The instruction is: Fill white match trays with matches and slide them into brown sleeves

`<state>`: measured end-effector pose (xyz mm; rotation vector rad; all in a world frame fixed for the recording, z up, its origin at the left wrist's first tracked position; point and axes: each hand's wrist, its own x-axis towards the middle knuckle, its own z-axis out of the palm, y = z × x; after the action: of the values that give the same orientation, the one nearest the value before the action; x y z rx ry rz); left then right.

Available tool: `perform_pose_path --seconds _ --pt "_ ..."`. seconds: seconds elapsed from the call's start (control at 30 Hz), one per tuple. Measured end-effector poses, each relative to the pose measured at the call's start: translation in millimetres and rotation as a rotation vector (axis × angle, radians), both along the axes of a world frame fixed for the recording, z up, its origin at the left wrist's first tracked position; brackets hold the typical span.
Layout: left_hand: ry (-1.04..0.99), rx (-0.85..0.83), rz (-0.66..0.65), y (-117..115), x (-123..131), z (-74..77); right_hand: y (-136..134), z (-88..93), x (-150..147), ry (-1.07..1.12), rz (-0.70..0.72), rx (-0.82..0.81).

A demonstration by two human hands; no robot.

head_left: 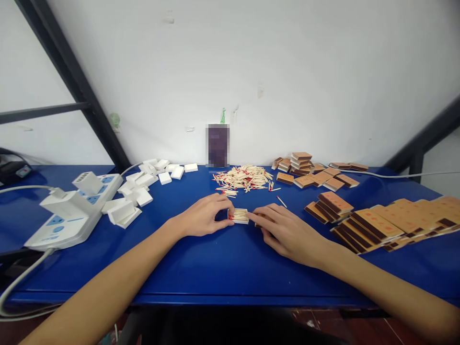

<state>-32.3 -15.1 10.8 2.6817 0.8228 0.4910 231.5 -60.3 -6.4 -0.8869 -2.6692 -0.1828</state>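
Observation:
A small white matchbox tray (240, 216) filled with red-tipped matches rests on the blue table (215, 263), between both hands. My left hand (204, 215) pinches its left end with thumb and fingers. My right hand (283, 230) lies palm down at the tray's right end, fingertips touching it, fingers partly curled. A brown sleeve may sit under the right fingers, but I cannot tell. A loose heap of matches (244, 178) lies just behind the hands.
Empty white trays (143, 184) are scattered at the back left beside a white power strip (72, 206) with cables. Brown matchbox sleeves (312, 172) are stacked at the back right, and filled boxes (381, 225) lie in rows at the right.

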Motion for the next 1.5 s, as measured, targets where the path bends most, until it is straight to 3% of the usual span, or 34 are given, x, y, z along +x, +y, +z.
perform_pose_path --seconds 0.47,0.73,0.97,1.07,1.17,1.33,1.5 --pt "-0.012 0.008 -0.002 0 1 0.1 -2 6.0 -2 -0.024 -0.002 -0.02" --pt "0.004 0.062 0.05 5 -5 0.7 22 14.8 -10 0.07 -0.076 -0.25" --pt "0.048 0.097 0.067 13 -11 0.6 39 28.3 -16 -0.147 -0.237 -0.066" --pt "0.045 0.118 0.097 14 -11 -0.5 38 27.1 -7 -0.192 -0.304 -0.133" --pt "0.028 0.113 0.078 13 -9 -2.0 36 23.2 0 -0.095 -0.263 -0.232" --pt "-0.016 0.097 0.009 12 -6 -4.5 37 17.6 0 -0.007 -0.22 -0.207" --pt "-0.035 0.076 0.031 11 -5 -4.8 38 18.3 -1 -0.011 -0.251 -0.255"
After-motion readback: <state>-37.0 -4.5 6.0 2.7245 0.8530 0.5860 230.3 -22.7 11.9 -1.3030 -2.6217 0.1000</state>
